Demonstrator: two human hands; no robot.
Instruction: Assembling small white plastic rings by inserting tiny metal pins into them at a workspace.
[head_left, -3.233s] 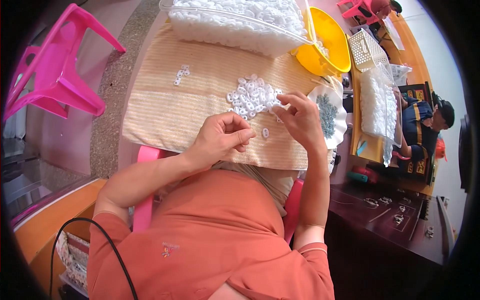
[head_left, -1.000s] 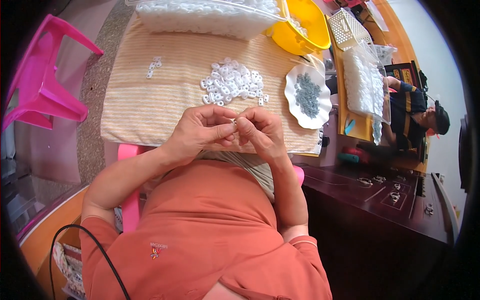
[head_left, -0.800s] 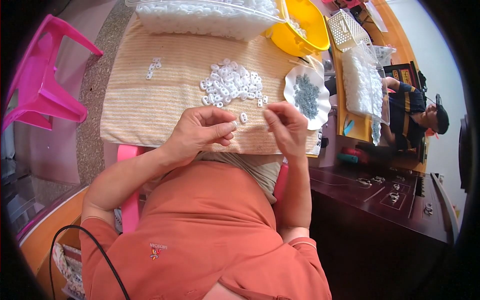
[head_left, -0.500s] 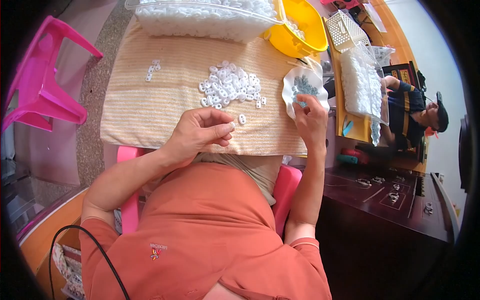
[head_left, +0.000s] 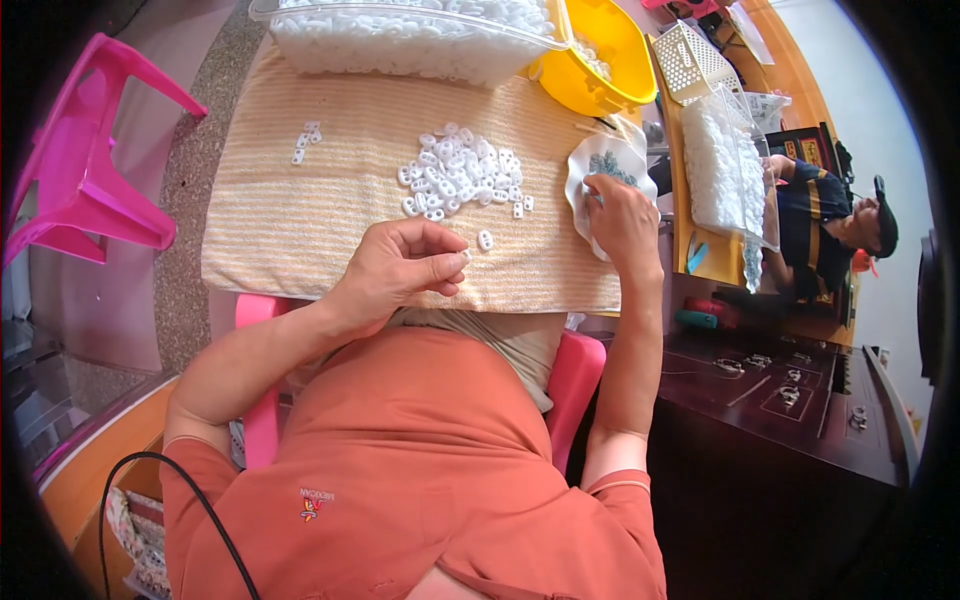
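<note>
My left hand (head_left: 395, 268) is above the towel's near part, thumb and forefinger pinched on a small white piece, mostly hidden by the fingertips. Just right of those fingertips lies a single white oval piece with two holes (head_left: 485, 240). Over a white wavy-edged dish (head_left: 577, 190), my right hand (head_left: 625, 222) has its fingers closed together and pointing down. Whatever may be between them is hidden. Small grey-blue pieces (head_left: 612, 168) lie in the dish, partly covered by the hand. Beyond my left hand is a pile of white two-holed pieces (head_left: 455, 170).
A striped towel (head_left: 270, 220) covers the table. At its far side stand a clear bin (head_left: 400, 50) of white pieces and a yellow basin (head_left: 630, 70). A few white pieces (head_left: 300, 150) lie at left. Another person (head_left: 820, 215) sits at right by a second clear bin (head_left: 715, 170).
My right hand has shifted slightly farther over the dish and turned, covering more of the grey-blue pieces. My left hand has stayed nearly still.
</note>
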